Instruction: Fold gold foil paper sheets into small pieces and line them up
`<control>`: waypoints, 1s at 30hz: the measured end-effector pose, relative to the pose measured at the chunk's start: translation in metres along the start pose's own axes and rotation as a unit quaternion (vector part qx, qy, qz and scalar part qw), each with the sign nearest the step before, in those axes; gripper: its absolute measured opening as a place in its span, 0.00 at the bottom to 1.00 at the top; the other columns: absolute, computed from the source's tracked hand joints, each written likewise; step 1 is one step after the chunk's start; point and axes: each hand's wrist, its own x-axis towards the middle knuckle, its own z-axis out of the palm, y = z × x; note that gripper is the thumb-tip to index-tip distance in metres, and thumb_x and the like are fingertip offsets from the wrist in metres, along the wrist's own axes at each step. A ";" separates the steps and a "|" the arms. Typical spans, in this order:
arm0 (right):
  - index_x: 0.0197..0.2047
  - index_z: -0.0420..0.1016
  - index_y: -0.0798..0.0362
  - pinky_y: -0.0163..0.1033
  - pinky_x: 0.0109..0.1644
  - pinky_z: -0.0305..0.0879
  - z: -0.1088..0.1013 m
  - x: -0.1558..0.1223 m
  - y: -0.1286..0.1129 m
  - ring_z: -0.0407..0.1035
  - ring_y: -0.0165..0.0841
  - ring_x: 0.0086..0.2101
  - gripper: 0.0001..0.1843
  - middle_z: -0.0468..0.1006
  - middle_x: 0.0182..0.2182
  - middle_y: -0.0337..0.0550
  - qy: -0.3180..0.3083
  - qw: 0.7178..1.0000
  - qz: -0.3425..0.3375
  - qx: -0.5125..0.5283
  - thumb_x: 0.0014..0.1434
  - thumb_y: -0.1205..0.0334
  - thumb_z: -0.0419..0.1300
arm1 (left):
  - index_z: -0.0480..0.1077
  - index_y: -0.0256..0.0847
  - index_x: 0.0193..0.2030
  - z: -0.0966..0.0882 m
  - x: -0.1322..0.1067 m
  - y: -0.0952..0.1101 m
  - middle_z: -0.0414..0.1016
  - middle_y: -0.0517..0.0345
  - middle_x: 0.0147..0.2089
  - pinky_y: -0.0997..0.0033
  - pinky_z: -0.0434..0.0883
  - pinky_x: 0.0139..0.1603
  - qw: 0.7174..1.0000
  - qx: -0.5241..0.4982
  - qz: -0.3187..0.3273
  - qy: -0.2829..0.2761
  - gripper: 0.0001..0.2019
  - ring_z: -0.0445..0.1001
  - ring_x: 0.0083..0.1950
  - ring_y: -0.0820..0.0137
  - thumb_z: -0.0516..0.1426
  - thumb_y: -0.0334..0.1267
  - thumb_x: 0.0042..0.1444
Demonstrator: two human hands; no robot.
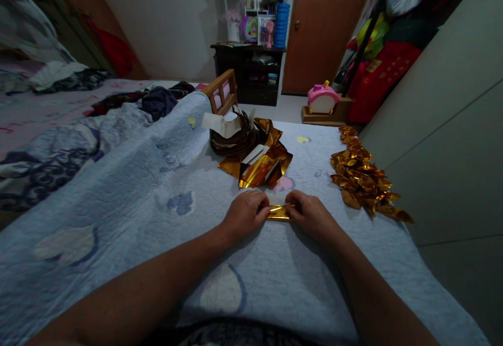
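Centrally, left hand [244, 213] and right hand [310, 213] each pinch an end of a folded gold foil strip [280, 212] on the blue quilt [157, 188]; folded gold pieces [363, 175] heaped well right.

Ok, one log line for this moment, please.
left hand: pinching gold foil sheet | right hand: pinching same sheet | surface: blue quilt | right: pile of folded gold pieces | ahead: gold foil stack

Gold foil strip [280, 212]: ends hidden under left hand [245, 214] and right hand [312, 214].
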 end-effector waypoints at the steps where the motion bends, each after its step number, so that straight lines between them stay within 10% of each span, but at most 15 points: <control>1: 0.41 0.75 0.53 0.36 0.36 0.59 0.000 0.000 0.000 0.70 0.34 0.31 0.08 0.79 0.30 0.43 0.002 1.000 0.001 0.001 0.57 0.70 0.58 | 0.70 0.40 0.32 0.000 0.000 0.000 0.74 0.56 0.34 0.66 0.66 0.42 1.000 0.004 0.000 0.001 0.04 0.72 0.39 0.65 0.58 0.31 0.59; 30: 0.35 0.76 0.53 0.36 0.34 0.57 -0.005 -0.003 -0.003 0.67 0.32 0.30 0.08 0.77 0.30 0.41 -0.056 0.998 -0.008 0.015 0.55 0.73 0.59 | 0.69 0.39 0.35 -0.005 -0.005 0.002 0.71 0.52 0.39 0.60 0.66 0.46 0.997 0.076 -0.021 0.002 0.10 0.69 0.44 0.59 0.62 0.43 0.57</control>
